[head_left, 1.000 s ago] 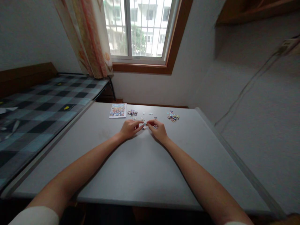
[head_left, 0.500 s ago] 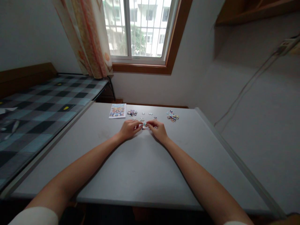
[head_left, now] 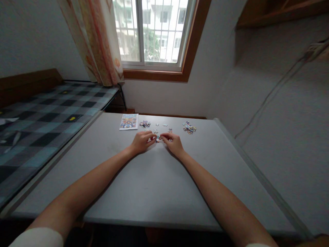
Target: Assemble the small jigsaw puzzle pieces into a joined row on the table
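Small jigsaw puzzle pieces (head_left: 158, 137) are between my two hands, just above or on the table. My left hand (head_left: 143, 141) has its thumb and fingers pinched at the left side of these pieces. From the right, my right hand (head_left: 173, 141) pinches at their other side with thumb and forefinger. The fingertips partly cover the pieces, so their exact join is hidden. A few loose puzzle pieces (head_left: 155, 131) lie just beyond my hands, and a small joined-looking piece (head_left: 170, 130) lies behind my right fingers.
On the grey-white table (head_left: 154, 185), a printed picture sheet (head_left: 129, 121) lies at the far left beside a pile of puzzle pieces (head_left: 145, 124). Another pile (head_left: 189, 128) sits to the right. A checked bed (head_left: 84, 103) adjoins the table's left edge; a wall stands on the right.
Both hands stay in nearly the same place, pinching at the pieces. My left hand's fingers have shifted very slightly; the piles and sheet have not moved.
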### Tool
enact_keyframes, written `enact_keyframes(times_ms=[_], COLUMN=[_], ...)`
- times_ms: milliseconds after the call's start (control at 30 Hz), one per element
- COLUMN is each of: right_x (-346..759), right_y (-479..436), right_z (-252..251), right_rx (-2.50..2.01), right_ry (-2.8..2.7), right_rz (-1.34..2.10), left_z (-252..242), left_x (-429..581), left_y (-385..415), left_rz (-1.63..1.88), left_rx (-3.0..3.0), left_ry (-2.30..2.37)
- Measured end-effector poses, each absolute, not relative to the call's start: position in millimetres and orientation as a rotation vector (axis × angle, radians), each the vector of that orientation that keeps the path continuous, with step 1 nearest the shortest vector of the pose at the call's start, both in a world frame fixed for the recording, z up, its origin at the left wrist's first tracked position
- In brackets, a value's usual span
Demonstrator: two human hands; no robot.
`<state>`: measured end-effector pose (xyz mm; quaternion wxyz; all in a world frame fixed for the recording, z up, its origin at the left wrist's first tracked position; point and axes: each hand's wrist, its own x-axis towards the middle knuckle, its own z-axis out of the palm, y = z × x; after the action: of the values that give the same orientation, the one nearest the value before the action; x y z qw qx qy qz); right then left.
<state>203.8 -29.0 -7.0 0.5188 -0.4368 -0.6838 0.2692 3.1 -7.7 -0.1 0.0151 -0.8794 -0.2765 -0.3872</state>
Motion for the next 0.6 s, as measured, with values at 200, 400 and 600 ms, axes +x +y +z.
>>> enact_keyframes(times_ms=[200,400,600], right_x=[203,216,238], right_y=[-28,-21,-4], right_z=[-9,-3,-8], right_rx=[-1.056,-1.153,-1.192], right_ry=[-1.596,-1.412,-1.072], right_rz=[0.699,0.604,0.624], left_z=[-1,1,0], left_x=[3,4,5], left_y=[-7,-9,-8], left_rz=[-1.189,-1.185,-1.221], left_rx=[-2.714,-2.684,-2.643], left_ry=[-0.868,-0.914,-0.895])
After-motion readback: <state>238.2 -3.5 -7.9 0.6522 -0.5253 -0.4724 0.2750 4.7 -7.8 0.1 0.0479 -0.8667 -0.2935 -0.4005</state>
